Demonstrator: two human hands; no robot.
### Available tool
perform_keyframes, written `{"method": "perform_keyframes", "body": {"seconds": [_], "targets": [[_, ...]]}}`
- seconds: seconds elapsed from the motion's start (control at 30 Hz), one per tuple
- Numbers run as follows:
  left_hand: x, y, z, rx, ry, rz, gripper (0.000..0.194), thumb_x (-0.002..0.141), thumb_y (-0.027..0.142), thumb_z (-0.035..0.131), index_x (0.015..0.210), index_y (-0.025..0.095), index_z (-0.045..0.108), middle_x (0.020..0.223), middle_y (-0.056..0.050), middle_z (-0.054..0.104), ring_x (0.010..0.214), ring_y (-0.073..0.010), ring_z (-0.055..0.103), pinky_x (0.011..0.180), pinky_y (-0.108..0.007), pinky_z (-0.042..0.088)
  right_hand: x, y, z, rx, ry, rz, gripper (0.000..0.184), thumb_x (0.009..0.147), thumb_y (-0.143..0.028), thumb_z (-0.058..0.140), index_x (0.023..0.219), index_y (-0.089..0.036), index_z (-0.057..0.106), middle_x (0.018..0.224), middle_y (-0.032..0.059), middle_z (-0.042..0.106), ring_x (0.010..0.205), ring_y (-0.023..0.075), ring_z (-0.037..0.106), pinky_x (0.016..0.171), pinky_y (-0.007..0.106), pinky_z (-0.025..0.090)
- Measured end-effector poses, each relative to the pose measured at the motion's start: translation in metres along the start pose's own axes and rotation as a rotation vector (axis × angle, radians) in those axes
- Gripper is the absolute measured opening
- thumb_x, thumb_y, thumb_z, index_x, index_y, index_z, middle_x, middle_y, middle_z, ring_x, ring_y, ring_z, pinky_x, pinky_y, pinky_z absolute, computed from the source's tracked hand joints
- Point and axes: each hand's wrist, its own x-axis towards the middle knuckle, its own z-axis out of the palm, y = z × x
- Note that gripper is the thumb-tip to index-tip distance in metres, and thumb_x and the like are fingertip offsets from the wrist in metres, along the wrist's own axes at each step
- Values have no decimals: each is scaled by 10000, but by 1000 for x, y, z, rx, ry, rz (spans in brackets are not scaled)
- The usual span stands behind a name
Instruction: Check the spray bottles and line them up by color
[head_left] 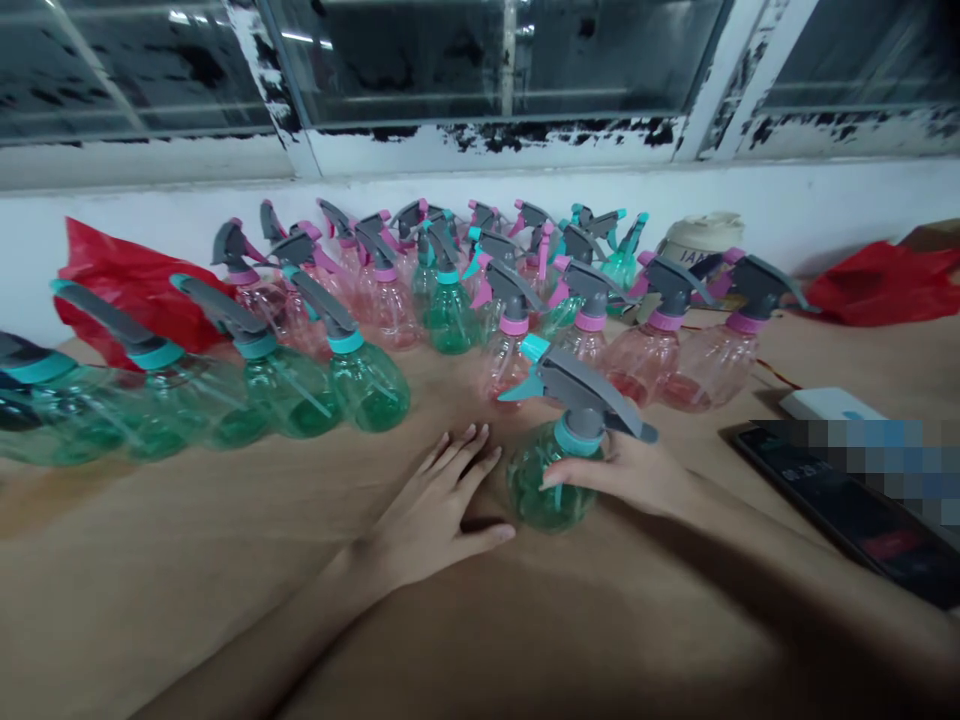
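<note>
A green spray bottle [544, 490] with a grey and teal trigger head stands upright on the brown table [187, 560] just in front of me. My right hand [630, 470] wraps around its neck and shoulder from the right. My left hand [439, 505] lies flat on the table just left of the bottle, fingers stretched out, holding nothing.
Several green spray bottles [300, 380] line up at the left, and several pink ones [652, 350] crowd the middle and right by the white wall. Red plastic bags [112, 280] lie at both ends. A dark phone [847, 500] and a white box [829, 403] sit at right.
</note>
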Motion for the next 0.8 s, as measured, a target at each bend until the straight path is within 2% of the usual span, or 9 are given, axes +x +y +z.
{"method": "perform_keyframes", "body": {"seconds": [0.07,0.13,0.27,0.33,0.47,0.6,0.67,0.8], "targets": [[0,-1,1,-4,-4,1,783,877,661,429,1440,132,300,1511,-136,268,1400,-272,199,1122,-457,171,-10,0,-3,-38,5,-12,500,695,-492,710,1112,-230,628,980,36,719,906,252,659,857,413,509],[0,-1,2,-8,2,5,768,882,660,419,1428,128,326,1511,-134,266,1397,-273,209,1124,-452,169,-21,0,-5,-98,16,8,538,698,-484,715,1158,-236,588,1101,51,694,1030,272,629,930,443,473],[-4,-1,3,13,32,4,744,892,655,403,1404,116,372,1507,-136,280,1397,-269,210,1128,-441,171,-36,-5,-7,-251,36,123,537,714,-526,689,1130,-204,583,1124,90,685,1046,306,628,906,486,479],[-11,0,2,34,40,-5,710,912,632,389,1403,120,377,1507,-129,285,1399,-259,208,1127,-434,183,-35,-9,-4,-302,40,124,530,727,-544,670,1118,-194,595,1087,91,696,1007,301,643,884,470,493],[-36,-5,-1,70,50,-66,627,942,576,384,1410,160,375,1510,-104,287,1394,-246,228,1118,-434,221,-18,-16,9,-362,49,41,552,741,-575,640,1133,-187,605,1102,96,679,1030,286,628,893,429,495],[-69,-18,-5,94,81,-180,593,942,572,387,1385,180,417,1497,-105,319,1379,-270,266,1101,-466,261,8,-22,32,-533,84,-44,704,742,-635,592,1220,-119,560,1110,151,652,1079,321,585,889,449,490],[-84,-25,-6,89,94,-212,584,943,562,395,1392,189,405,1496,-98,323,1377,-267,271,1100,-465,268,22,-25,44,-607,87,-77,698,748,-649,572,1163,-89,596,1084,171,653,1074,334,585,870,441,494],[-101,-29,-10,76,81,-244,573,943,539,419,1412,213,372,1506,-87,304,1376,-261,274,1097,-460,279,49,-28,64,-667,78,54,680,758,-668,540,1090,-80,622,1047,185,662,836,325,666,652,413,518]]}}
